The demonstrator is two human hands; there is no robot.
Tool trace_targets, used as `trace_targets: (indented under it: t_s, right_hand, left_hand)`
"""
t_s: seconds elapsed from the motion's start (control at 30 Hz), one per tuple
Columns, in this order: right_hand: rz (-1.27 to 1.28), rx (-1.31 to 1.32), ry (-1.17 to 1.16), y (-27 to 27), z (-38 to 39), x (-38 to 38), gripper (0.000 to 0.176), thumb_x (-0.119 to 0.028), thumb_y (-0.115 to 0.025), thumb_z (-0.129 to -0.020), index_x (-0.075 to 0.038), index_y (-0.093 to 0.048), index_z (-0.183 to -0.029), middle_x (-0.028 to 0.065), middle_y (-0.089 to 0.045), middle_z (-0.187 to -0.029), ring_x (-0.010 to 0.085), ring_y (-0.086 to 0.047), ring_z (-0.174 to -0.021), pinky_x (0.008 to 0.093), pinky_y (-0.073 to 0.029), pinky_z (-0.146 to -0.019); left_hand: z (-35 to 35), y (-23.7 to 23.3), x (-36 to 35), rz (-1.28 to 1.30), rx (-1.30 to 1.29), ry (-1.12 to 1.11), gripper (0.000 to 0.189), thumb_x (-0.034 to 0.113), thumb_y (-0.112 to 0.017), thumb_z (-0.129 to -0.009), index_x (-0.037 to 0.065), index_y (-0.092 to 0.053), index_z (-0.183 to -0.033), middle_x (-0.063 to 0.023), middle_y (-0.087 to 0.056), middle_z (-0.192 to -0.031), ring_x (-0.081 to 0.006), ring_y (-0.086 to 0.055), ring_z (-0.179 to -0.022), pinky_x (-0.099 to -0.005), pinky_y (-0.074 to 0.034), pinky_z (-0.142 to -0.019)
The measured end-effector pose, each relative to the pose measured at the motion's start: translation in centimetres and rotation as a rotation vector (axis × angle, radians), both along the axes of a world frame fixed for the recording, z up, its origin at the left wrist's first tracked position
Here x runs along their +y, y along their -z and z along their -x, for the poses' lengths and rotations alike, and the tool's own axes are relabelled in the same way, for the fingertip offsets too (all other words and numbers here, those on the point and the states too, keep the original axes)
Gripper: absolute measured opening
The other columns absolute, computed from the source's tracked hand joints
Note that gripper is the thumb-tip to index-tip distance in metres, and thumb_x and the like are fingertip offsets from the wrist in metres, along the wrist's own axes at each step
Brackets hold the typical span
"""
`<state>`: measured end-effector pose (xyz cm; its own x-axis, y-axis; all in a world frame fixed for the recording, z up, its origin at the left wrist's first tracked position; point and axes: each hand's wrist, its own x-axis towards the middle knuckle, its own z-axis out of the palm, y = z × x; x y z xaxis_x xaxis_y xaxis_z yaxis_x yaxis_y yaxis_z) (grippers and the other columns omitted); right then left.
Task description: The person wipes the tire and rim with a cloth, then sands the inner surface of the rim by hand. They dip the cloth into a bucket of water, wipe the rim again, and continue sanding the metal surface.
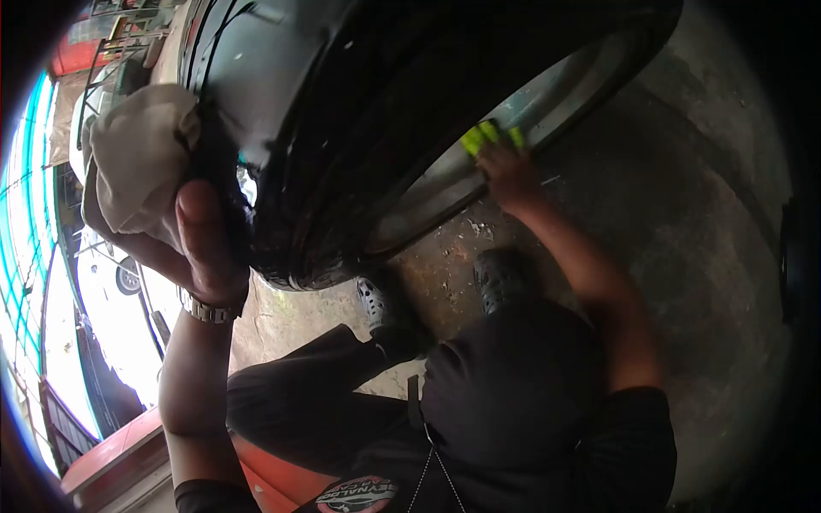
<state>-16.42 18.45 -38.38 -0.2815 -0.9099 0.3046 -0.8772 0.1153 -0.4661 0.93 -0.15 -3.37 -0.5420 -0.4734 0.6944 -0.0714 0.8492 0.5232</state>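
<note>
A large black tire [351, 162] fills the upper middle of the view, tilted, its round inner opening facing down to the right. My left hand [205, 248] is closed around a bunched beige cloth [141, 158] at the tire's left side, thumb pointing up. A metal watch sits on that wrist. My right hand [509, 175] reaches to the tire's inner edge, fingers curled on a bright yellow-green sponge-like piece [481, 137]. Parts of this piece show past the fingertips, slightly blurred; the rest is hidden by the hand.
Below the tire, my feet in dark clogs [500, 278] stand on a stained concrete floor [701, 342]. A red seat-like surface [274, 479] is under my legs. At the left are a bright barred opening [30, 231], part of a vehicle wheel [128, 276] and a red-topped ledge [115, 449].
</note>
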Motion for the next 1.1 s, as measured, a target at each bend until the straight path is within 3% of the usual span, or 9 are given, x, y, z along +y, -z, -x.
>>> trace_targets:
  t_s: [0.13,0.2,0.37,0.5,0.6,0.7,0.8,0.9,1.1]
  right_hand:
    - [-0.102,0.005,0.144,-0.5,-0.5,0.1,0.047,-0.023,-0.056,-0.095,-0.01,-0.054,-0.14,0.0135,-0.055,-0.141,0.0326,-0.043,-0.139,0.0634,-0.022,-0.118]
    - [-0.051,0.068,0.168,0.0,-0.6,-0.8,0.053,-0.035,-0.055,-0.098,-0.013,-0.049,-0.145,0.0158,-0.051,-0.145,0.0368,-0.037,-0.142,0.0654,-0.021,-0.116]
    - [0.08,-0.145,0.08,-3.7,-2.9,-0.3,0.067,-0.046,-0.058,-0.095,-0.01,-0.044,-0.149,0.0229,-0.045,-0.149,0.0409,-0.033,-0.144,0.0631,-0.019,-0.118]
    - [0.143,-0.572,-0.271,-4.9,-6.7,-2.0,0.072,-0.05,-0.054,-0.097,-0.001,-0.041,-0.148,0.0277,-0.04,-0.151,0.0445,-0.034,-0.143,0.0601,-0.02,-0.119]
    - [0.119,-0.387,-0.089,-5.0,-7.7,-2.2,0.07,-0.049,-0.047,-0.101,0.003,-0.042,-0.146,0.029,-0.042,-0.148,0.0467,-0.038,-0.14,0.0581,-0.025,-0.117]
    - [0.141,-0.514,-0.023,-6.2,-8.8,-2.8,0.07,-0.052,-0.043,-0.102,-0.005,-0.035,-0.154,0.0235,-0.04,-0.154,0.0416,-0.035,-0.145,0.059,-0.024,-0.119]
    - [0.36,-0.746,-0.228,-8.2,-8.9,-2.8,0.065,-0.045,-0.049,-0.102,-0.004,-0.038,-0.15,0.0238,-0.042,-0.15,0.0417,-0.039,-0.141,0.0569,-0.026,-0.117]
    - [0.288,-0.747,-0.136,-7.1,-8.6,-3.3,0.063,-0.04,-0.057,-0.099,-0.002,-0.041,-0.147,0.0239,-0.043,-0.147,0.0406,-0.038,-0.14,0.0554,-0.029,-0.115]
    - [0.232,-0.571,0.491,-5.5,-8.8,-6.5,0.088,-0.052,-0.072,-0.085,-0.002,-0.036,-0.148,0.0288,-0.035,-0.15,0.0458,-0.03,-0.143,0.0614,-0.027,-0.113]
  left_hand:
    - [-4.3,0.2,-3.1,0.145,-0.195,-0.128,0.084,0.057,-0.066,-0.089,-0.005,-0.043,-0.141,-0.0182,-0.053,-0.137,-0.0263,-0.053,-0.127,-0.0404,-0.041,-0.109]
    - [-5.5,0.4,-3.4,-0.053,-0.175,0.023,0.076,0.053,-0.058,-0.094,-0.005,-0.045,-0.142,-0.018,-0.053,-0.139,-0.0263,-0.052,-0.129,-0.041,-0.04,-0.11]
    - [-7.7,-0.1,-2.6,-1.289,0.047,0.828,0.053,0.033,-0.04,-0.107,-0.002,-0.043,-0.146,-0.0209,-0.053,-0.142,-0.0284,-0.055,-0.131,-0.0488,-0.043,-0.11]
    - [-8.1,-0.1,-2.3,-1.3,0.049,0.793,0.052,0.033,-0.041,-0.106,-0.003,-0.044,-0.144,-0.0206,-0.054,-0.14,-0.0281,-0.055,-0.129,-0.048,-0.044,-0.11]
    - [-8.0,-0.1,-2.3,-1.274,0.047,0.77,0.051,0.033,-0.042,-0.105,-0.003,-0.045,-0.142,-0.0204,-0.055,-0.138,-0.0279,-0.056,-0.129,-0.0474,-0.044,-0.109]
    - [-7.9,-0.3,-2.3,-1.253,0.039,0.761,0.051,0.032,-0.043,-0.105,-0.003,-0.046,-0.141,-0.0202,-0.056,-0.136,-0.0277,-0.056,-0.128,-0.0468,-0.045,-0.109]
    - [-7.7,-0.4,-2.3,-1.235,0.033,0.751,0.05,0.032,-0.044,-0.104,-0.004,-0.047,-0.139,-0.02,-0.056,-0.135,-0.0274,-0.057,-0.127,-0.0461,-0.045,-0.108]
    - [-7.6,-0.4,-2.2,-1.215,0.03,0.746,0.05,0.032,-0.045,-0.104,-0.004,-0.048,-0.137,-0.0197,-0.057,-0.133,-0.0272,-0.057,-0.126,-0.0455,-0.045,-0.108]
    - [-7.2,-0.4,-1.9,-1.117,0.013,0.704,0.049,0.032,-0.047,-0.103,-0.005,-0.049,-0.134,-0.0193,-0.059,-0.129,-0.0268,-0.058,-0.124,-0.0443,-0.046,-0.107]
